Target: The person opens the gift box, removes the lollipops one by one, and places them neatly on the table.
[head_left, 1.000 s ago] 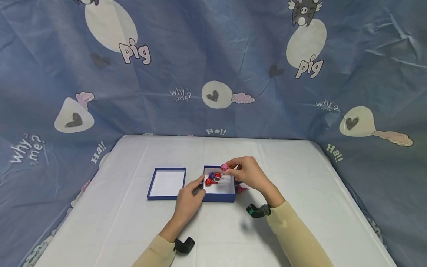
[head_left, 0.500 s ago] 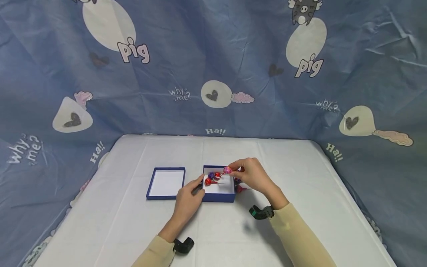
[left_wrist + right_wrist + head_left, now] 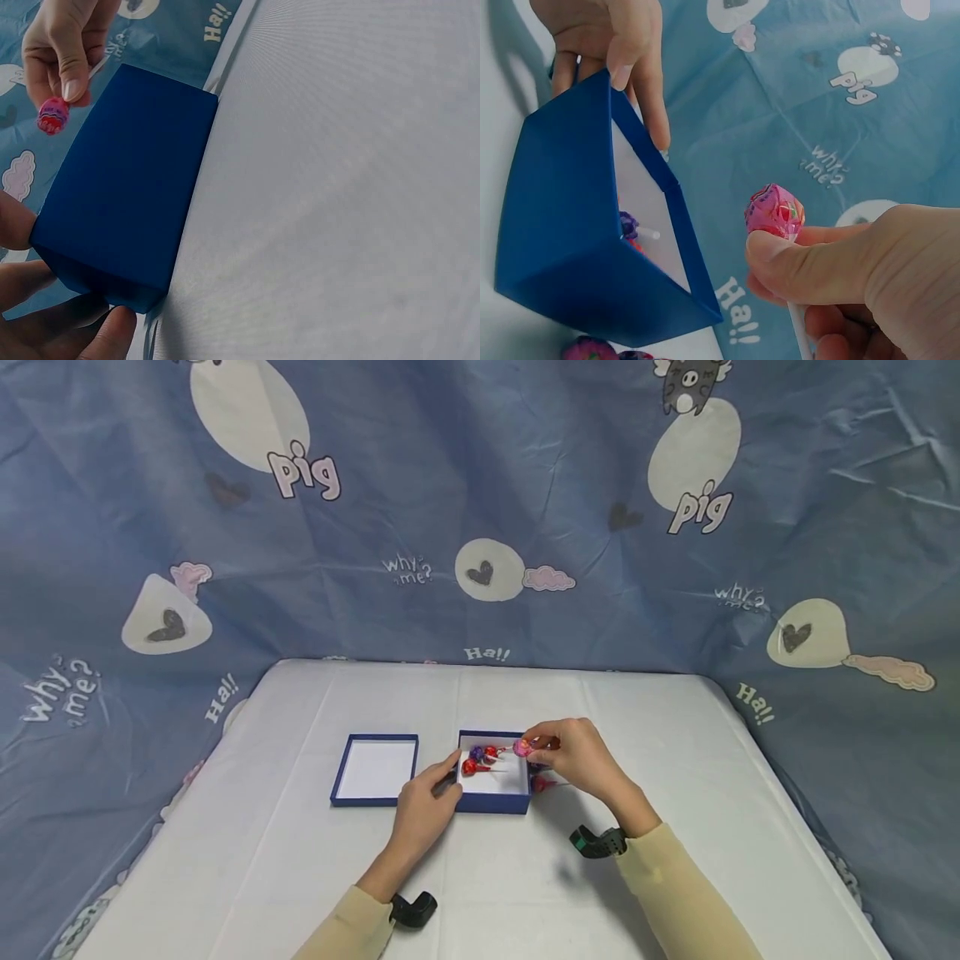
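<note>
Moved pink lollipop [image 3: 522,747] toward blue box's [image 3: 491,802] right edge, pinched in right hand [image 3: 573,758]. Left hand [image 3: 422,811] gripping box. Could drop outside if let go.

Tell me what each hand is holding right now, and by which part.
The right hand pinches a pink lollipop by its stick, just under the head. The left hand grips the left wall of the blue box.
</note>
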Motion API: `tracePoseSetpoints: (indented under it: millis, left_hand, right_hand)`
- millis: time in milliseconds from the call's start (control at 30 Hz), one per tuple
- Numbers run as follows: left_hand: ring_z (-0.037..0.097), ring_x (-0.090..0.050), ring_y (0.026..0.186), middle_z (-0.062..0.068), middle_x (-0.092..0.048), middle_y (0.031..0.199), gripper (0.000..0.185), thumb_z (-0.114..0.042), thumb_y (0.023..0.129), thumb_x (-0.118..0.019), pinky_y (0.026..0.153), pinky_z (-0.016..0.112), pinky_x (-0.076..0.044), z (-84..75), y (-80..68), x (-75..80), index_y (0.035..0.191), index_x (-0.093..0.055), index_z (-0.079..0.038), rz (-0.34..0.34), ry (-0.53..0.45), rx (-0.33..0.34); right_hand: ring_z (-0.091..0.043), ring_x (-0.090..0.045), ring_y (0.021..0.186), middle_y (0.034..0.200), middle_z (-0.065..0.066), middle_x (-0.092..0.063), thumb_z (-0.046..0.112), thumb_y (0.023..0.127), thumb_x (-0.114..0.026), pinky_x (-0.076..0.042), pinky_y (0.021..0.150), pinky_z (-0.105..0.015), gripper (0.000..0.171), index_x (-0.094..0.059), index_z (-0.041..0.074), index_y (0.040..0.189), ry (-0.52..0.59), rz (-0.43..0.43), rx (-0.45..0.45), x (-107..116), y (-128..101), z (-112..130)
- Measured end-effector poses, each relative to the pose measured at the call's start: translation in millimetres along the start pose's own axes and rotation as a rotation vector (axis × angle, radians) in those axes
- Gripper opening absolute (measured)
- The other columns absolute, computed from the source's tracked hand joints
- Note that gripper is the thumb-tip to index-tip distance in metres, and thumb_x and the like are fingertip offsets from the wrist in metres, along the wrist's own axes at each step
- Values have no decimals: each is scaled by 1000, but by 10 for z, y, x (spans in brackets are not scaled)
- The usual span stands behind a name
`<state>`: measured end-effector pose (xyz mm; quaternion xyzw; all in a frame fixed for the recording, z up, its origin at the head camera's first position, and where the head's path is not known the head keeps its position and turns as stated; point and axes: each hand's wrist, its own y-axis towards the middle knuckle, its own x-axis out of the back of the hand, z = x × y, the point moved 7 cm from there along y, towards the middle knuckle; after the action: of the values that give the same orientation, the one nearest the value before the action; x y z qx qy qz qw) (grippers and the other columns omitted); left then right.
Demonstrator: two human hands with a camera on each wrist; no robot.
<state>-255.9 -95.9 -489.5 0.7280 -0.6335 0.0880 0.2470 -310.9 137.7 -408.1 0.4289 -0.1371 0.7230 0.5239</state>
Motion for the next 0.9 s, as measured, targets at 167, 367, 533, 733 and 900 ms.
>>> tracePoseSetpoints:
  millis: [167, 367, 533, 733, 900]
  left_hand:
    - [25, -59, 126, 4, -66, 132, 53, -8, 87, -69, 105, 47, -47, -17, -11, 3, 137, -64, -21, -1, 3, -4]
    - [22, -58, 126, 1, -65, 132, 52, -10, 86, -69, 106, 44, -46, 1, 12, 6, 137, -64, -24, -2, 16, 10]
    - [22, -59, 126, 2, -65, 133, 52, -10, 87, -68, 106, 43, -46, 15, 5, -7, 137, -64, -24, 5, 19, 10]
    - [22, -60, 124, 3, -65, 132, 52, -10, 86, -68, 104, 43, -48, 0, 11, -7, 137, -64, -22, -4, 17, -11]
    - [24, -61, 123, 5, -66, 132, 53, -7, 86, -68, 103, 45, -49, -31, 12, 9, 137, -65, -20, -6, 22, -20]
  right_hand:
    - [-4, -62, 68, 76, 14, -70, 13, 80, -85, -53, 61, -28, 22, -79, 20, 100, -4, 7, -4, 15, -46, -33]
    - [-4, -62, 69, 77, 14, -70, 11, 80, -85, -52, 60, -28, 23, -80, 22, 99, -11, -5, 3, 46, -85, -75]
    - [-4, -62, 69, 77, 14, -69, 11, 79, -86, -52, 60, -28, 24, -80, 21, 100, -32, 21, -3, 26, -117, -135]
    - [-4, -61, 67, 75, 14, -67, 8, 78, -86, -52, 60, -27, 23, -79, 19, 98, -55, 50, -12, -5, -156, -192]
    - [-2, -61, 68, 74, 15, -68, 8, 79, -85, -51, 61, -28, 23, -79, 19, 97, -74, 70, -15, -27, -180, -235]
